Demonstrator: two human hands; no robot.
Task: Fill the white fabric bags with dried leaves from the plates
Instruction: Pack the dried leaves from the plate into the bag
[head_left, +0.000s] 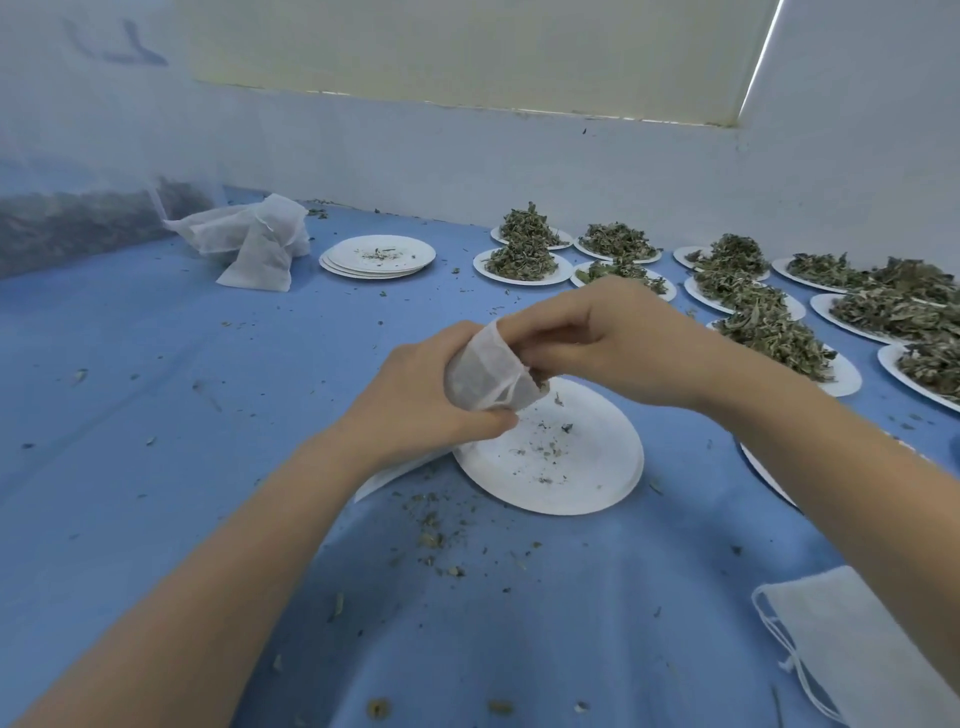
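Observation:
My left hand (415, 395) grips a white fabric bag (485, 371) around its body, mouth turned to the right, above a white plate (587, 467) that holds only crumbs. My right hand (608, 338) has its fingers curled at the bag's mouth, pinching dried leaves into the opening. Several plates piled with dried leaves (522, 257) stand in rows at the back right. Another plate of leaves (774, 335) lies just beyond my right wrist.
A stack of emptied plates (379, 257) and a heap of white bags (254, 239) lie at the back left. A flat bag with a drawstring (852, 639) lies front right. Leaf crumbs (431, 535) litter the blue cloth. A mesh net hangs at left.

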